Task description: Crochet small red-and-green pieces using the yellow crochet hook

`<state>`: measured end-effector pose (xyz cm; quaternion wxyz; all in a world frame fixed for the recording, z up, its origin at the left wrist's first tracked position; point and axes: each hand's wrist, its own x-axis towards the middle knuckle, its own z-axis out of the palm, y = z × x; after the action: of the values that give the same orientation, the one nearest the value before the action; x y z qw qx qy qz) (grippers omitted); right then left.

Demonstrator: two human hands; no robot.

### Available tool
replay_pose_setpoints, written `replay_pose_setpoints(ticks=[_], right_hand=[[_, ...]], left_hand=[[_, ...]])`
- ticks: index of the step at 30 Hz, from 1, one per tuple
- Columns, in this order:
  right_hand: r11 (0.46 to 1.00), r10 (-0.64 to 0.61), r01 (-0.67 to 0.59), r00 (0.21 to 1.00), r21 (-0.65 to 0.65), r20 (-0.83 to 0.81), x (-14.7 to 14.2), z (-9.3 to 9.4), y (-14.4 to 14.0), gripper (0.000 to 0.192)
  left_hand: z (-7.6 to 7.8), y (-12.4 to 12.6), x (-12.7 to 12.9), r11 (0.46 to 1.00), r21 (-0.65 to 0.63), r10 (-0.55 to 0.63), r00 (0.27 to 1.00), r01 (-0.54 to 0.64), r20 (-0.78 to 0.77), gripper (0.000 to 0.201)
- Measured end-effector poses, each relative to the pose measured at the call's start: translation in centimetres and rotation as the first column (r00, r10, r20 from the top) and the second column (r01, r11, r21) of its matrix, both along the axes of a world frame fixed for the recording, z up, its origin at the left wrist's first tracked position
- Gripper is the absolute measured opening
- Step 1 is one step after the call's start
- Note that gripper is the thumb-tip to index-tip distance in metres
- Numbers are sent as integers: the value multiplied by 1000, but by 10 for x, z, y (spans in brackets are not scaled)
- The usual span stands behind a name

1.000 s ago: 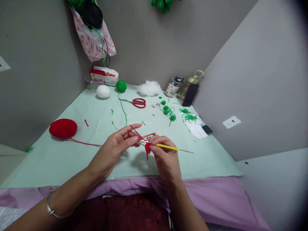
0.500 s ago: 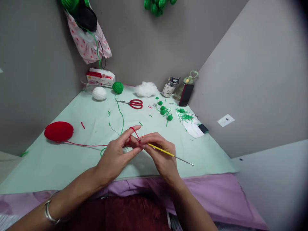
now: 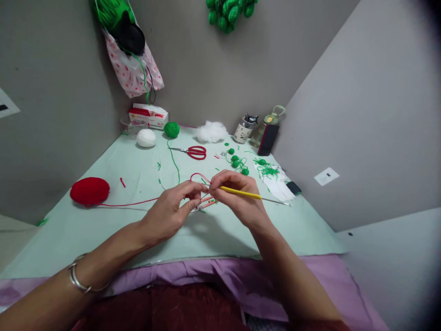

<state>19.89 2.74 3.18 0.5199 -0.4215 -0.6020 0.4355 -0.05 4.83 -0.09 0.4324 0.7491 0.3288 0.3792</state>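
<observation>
The yellow-handled hook (image 3: 241, 191) sits in the right hand (image 3: 237, 195), its fingers closed around it near the left end of the grip, while the thin metal end points out to the right above the counter (image 3: 165, 246). The left hand (image 3: 172, 208) meets the right at the fingertips, thumb and forefinger narrowly parted; whether they pinch anything, I cannot tell. Red yarn (image 3: 131, 203) runs from the red ball (image 3: 90, 191) on the counter's left side to the left hand, and a slack loop (image 3: 196, 174) arches just beyond the fingertips (the working tip of the hook is too small to make out). To work this well, I would judge, the yarn wants light, even tension from the left hand: snug enough to catch, loose enough to slide. Small turns of the right wrist should serve better than hard pulling, and the ball needs to unwind freely, since a tug could tighten the loop. An orange item (image 3: 208, 202) appears to lie beneath the hands, so holding the yarn clear of it seems wise
</observation>
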Motion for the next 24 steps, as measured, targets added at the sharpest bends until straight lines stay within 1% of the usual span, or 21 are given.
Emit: replay_pose_setpoints(ticks=[2, 4, 5, 7, 8, 10, 12, 13, 15, 17, 19, 21, 23, 24], right_hand=[[999, 28, -27, 999, -36, 34, 4, -1, 6, 4], [998, 45, -42, 997, -49, 68, 7, -7, 13, 6], [998, 48, -44, 995, -47, 84, 8, -11, 15, 7], [998, 45, -40, 994, -56, 99, 9, -18, 20, 8], [997, 46, -39, 994, -73, 95, 8, -21, 21, 8], [993, 54, -45, 995, -112, 79, 6, -25, 24, 7], [995, 40, -30, 994, -90, 105, 4, -29, 25, 7], [998, 21, -13, 991, -62, 135, 2, -31, 26, 6], [999, -31, 32, 980, -3, 196, 1, -36, 27, 6], [998, -63, 61, 972, 13, 228, 2, -41, 27, 7], [998, -54, 56, 967, -4, 250, 5, -45, 27, 6], [999, -19, 28, 959, -27, 283, 10, -48, 29, 5], [999, -2, 12, 946, -31, 325, 17, -48, 34, 7], [1000, -11, 19, 936, -17, 351, 21, -47, 38, 8]], left_hand=[[2, 5, -2, 1000, -23, -9, 1000, 9, -15, 16], [3, 9, -3, 995, -96, 16, 1000, -15, 7, 20], [3, 10, -2, 990, -142, 27, 999, -21, 35, 21], [2, 13, 0, 972, -235, 9, 989, 26, 149, 21], [2, 13, 3, 953, -293, -4, 972, 75, 236, 21], [1, 15, 8, 893, -410, -4, 914, 187, 407, 19], [-1, 18, 14, 838, -485, 32, 865, 250, 501, 19], [-1, 19, 16, 822, -506, 45, 855, 261, 516, 20], [-2, 21, 20, 814, -518, 55, 853, 263, 519, 20], [-5, 21, 22, 804, -534, 58, 858, 263, 510, 20], [-10, 19, 22, 792, -553, 55, 873, 257, 484, 20], [-16, 19, 20, 784, -571, 44, 896, 244, 443, 21], [-20, 24, 16, 789, -576, 35, 919, 215, 392, 22], [-21, 29, 14, 801, -568, 38, 930, 191, 366, 24]])
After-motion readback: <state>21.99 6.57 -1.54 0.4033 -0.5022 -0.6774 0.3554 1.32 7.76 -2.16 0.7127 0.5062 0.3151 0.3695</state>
